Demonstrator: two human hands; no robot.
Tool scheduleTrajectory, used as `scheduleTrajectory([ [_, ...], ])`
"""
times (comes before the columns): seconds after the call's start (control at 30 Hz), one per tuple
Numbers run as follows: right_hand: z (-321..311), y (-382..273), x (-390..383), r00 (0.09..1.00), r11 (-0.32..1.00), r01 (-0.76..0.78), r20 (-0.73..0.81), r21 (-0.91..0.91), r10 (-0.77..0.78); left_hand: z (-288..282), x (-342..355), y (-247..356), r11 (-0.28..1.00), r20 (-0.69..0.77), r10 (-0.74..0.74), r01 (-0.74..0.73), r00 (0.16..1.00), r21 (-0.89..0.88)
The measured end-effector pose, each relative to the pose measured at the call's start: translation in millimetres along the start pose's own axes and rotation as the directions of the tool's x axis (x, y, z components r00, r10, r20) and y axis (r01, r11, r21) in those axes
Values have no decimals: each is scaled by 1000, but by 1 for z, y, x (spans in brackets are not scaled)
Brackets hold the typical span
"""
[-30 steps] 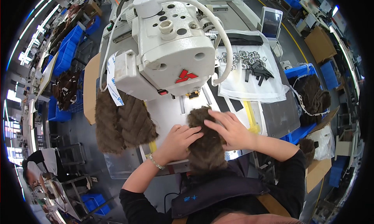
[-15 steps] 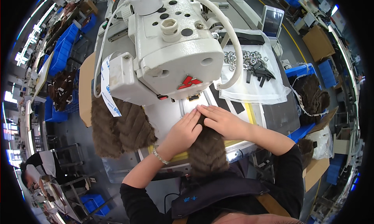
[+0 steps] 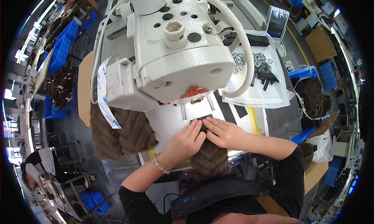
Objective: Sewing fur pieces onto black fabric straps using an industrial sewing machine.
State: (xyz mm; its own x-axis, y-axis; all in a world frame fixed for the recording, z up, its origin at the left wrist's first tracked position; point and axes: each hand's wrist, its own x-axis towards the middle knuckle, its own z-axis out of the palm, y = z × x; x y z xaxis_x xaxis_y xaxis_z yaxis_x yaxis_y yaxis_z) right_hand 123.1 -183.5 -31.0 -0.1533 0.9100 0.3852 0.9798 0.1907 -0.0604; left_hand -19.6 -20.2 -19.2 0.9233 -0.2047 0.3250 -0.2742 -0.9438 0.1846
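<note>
A strip of brown fur (image 3: 210, 157) lies between my hands, its near end hanging over the table's front edge. At its far end a dark flat band (image 3: 204, 118) shows beyond my fingertips. My left hand (image 3: 186, 140) holds the strip's left side, fingers pressed together and thumb against the fur. My right hand (image 3: 226, 134) grips the right side the same way, and the fingertips of both hands almost meet. Just beyond them is the white sewing machine head (image 3: 183, 68); its housing hides most of the needle area. The pale work plate (image 3: 165, 120) lies beneath.
More brown fur pieces (image 3: 124, 132) lie at the left of the table. On the right, a white sheet (image 3: 269, 99) bears metal rings (image 3: 259, 60) and black straps (image 3: 266, 76). A box of fur (image 3: 311, 97) stands beyond the right edge. Someone sits at far left.
Both hands and the fur strip have drawn back slightly toward me, away from the machine head. More of the dark band shows. The view has shifted a little.
</note>
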Motion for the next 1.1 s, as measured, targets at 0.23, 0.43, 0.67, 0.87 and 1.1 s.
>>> scheduleTrajectory([
  [0.23, -4, 8, 6, 998, 998, 68, -8, -4, -68, 4, 1, -4, 992, 3, 72, -72, 997, 100],
  [0.43, -20, 32, 34, 992, 996, 48, -113, -73, -56, -6, 24, -25, 981, -89, 94, -77, 992, 179],
  [0.67, 0, 43, 33, 993, 998, 51, -107, -47, -56, 5, 24, -36, 981, -57, 69, -57, 996, 186],
  [0.87, 17, 48, 28, 991, 991, 21, -126, -131, -38, 7, 25, -45, 974, -70, 92, -75, 993, 215],
  [1.1, 22, 49, 29, 984, 980, 25, -170, -195, -59, 10, 23, -49, 953, -88, 134, -104, 987, 285],
])
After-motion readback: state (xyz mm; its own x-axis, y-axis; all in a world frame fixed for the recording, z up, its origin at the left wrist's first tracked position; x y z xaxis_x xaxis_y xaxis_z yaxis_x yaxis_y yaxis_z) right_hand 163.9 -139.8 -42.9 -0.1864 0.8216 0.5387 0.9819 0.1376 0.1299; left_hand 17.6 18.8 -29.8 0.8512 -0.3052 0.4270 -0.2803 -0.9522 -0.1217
